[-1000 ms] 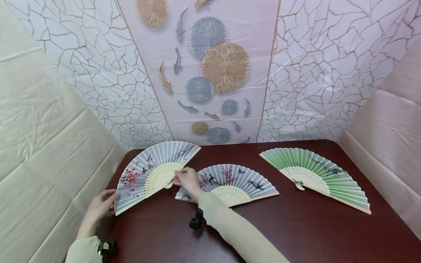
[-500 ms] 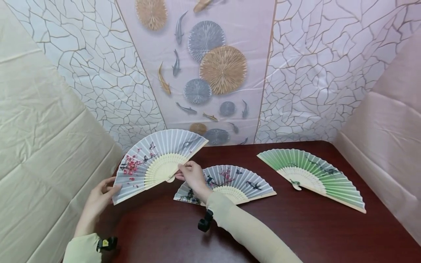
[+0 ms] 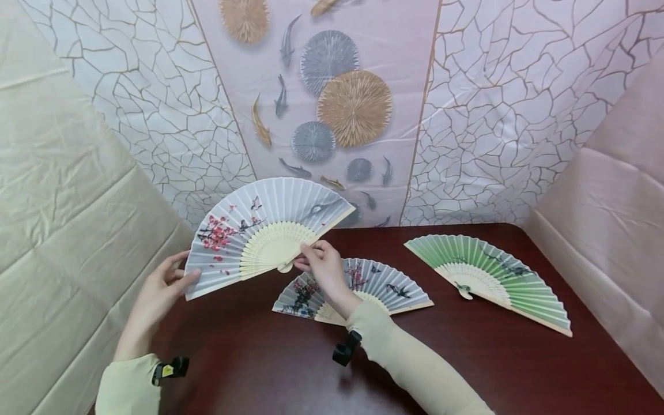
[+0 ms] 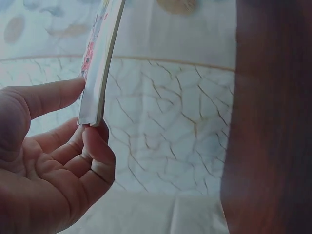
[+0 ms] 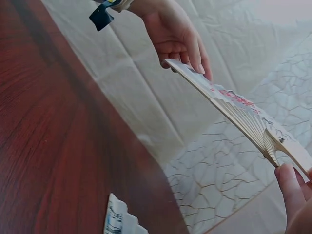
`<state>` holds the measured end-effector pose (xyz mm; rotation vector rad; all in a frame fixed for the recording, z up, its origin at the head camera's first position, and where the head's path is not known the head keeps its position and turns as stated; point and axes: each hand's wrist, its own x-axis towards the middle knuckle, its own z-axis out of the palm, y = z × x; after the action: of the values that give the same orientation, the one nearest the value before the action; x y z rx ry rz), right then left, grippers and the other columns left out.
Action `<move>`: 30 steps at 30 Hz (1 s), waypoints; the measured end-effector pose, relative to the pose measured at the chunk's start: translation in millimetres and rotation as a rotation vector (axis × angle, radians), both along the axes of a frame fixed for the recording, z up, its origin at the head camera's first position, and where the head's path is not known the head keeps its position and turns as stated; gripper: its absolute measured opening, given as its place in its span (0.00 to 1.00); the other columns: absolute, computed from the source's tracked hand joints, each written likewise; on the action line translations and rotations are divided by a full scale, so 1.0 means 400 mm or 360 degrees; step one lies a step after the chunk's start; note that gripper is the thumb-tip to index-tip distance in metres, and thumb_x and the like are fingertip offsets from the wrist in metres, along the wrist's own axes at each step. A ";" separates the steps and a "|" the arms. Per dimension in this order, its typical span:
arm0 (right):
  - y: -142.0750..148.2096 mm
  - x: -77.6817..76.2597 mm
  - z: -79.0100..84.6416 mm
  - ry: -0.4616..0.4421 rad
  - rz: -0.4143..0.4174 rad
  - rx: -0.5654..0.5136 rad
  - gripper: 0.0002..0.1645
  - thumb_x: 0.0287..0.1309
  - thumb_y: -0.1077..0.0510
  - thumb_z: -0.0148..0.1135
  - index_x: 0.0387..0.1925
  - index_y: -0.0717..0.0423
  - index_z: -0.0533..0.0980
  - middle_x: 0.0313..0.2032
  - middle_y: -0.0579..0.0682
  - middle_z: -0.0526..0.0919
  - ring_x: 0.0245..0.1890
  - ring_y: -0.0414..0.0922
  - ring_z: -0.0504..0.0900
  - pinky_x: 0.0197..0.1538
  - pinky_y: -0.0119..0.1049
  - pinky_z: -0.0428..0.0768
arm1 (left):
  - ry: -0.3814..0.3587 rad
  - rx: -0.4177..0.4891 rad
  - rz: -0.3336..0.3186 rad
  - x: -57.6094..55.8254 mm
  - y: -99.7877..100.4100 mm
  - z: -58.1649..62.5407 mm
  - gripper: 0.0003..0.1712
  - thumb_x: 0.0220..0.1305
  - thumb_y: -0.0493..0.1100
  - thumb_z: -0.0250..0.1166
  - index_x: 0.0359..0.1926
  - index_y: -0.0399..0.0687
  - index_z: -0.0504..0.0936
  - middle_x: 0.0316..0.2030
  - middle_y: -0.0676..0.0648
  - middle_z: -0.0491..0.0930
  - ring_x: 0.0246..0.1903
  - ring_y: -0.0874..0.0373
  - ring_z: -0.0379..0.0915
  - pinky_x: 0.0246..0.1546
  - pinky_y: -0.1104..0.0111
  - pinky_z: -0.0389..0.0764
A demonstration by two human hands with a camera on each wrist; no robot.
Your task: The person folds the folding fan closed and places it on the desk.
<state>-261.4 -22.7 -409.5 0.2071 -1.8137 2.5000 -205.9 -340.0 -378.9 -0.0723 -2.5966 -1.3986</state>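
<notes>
A spread folding fan (image 3: pixel 275 213), grey-white with pink blossoms and pale slats, is held up above the table. My left hand (image 3: pixel 158 291) pinches its left edge between thumb and fingers; the left wrist view shows that edge of the fan (image 4: pixel 97 87) nearly side-on. Near the pivot, my right hand (image 3: pixel 327 274) grips the right guard stick. In the right wrist view only part of the right hand (image 5: pixel 292 195) shows. Behind the right forearm lies a second grey folding fan (image 3: pixel 404 291) with blossoms and birds, spread on the table and partly hidden.
A green folding fan (image 3: pixel 524 282) lies spread on the right of the dark red table (image 3: pixel 249 363). Patterned cloth (image 3: pixel 467 144) hangs at the back, with plain pale cloth (image 3: pixel 88 230) along the left side. Black cameras sit on both wrists.
Both hands have lifted the blossom fan off the table, up and a little to the right, and its face now tilts more toward the head camera. The other two fans lie still.
</notes>
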 end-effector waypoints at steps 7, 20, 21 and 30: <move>0.058 0.018 0.017 0.0041 -0.0128 -0.0037 0.10 0.72 0.61 0.58 0.39 0.66 0.72 0.32 0.59 0.86 0.31 0.42 0.86 0.44 0.38 0.87 | 0.0088 0.0219 -0.0149 -0.004 0.060 0.024 0.38 0.69 0.39 0.66 0.74 0.37 0.59 0.32 0.55 0.83 0.29 0.65 0.78 0.29 0.73 0.78; 0.130 0.037 0.058 0.0155 -0.0275 -0.0268 0.08 0.72 0.63 0.57 0.37 0.63 0.69 0.29 0.52 0.85 0.30 0.42 0.86 0.43 0.37 0.87 | 0.0291 0.0867 -0.0078 -0.036 0.181 0.052 0.34 0.68 0.34 0.66 0.71 0.39 0.65 0.38 0.58 0.85 0.38 0.66 0.81 0.39 0.77 0.81; 0.133 0.038 0.061 0.0161 -0.0282 -0.0285 0.07 0.72 0.63 0.57 0.37 0.63 0.69 0.29 0.52 0.85 0.31 0.42 0.86 0.43 0.37 0.87 | 0.0317 0.0934 -0.0041 -0.038 0.192 0.053 0.32 0.67 0.34 0.67 0.70 0.40 0.67 0.38 0.57 0.86 0.37 0.65 0.81 0.39 0.77 0.80; 0.166 0.058 0.073 0.0190 -0.0327 -0.0392 0.06 0.73 0.64 0.56 0.37 0.63 0.70 0.29 0.51 0.85 0.31 0.42 0.87 0.43 0.36 0.87 | 0.0512 0.1644 0.0022 -0.048 0.295 0.043 0.10 0.67 0.30 0.65 0.48 0.38 0.79 0.39 0.45 0.87 0.34 0.58 0.84 0.33 0.70 0.86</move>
<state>-238.2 43.8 -380.3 0.1473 -1.3916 2.4764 -225.0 -222.2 -361.7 -0.1111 -1.3868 -2.2845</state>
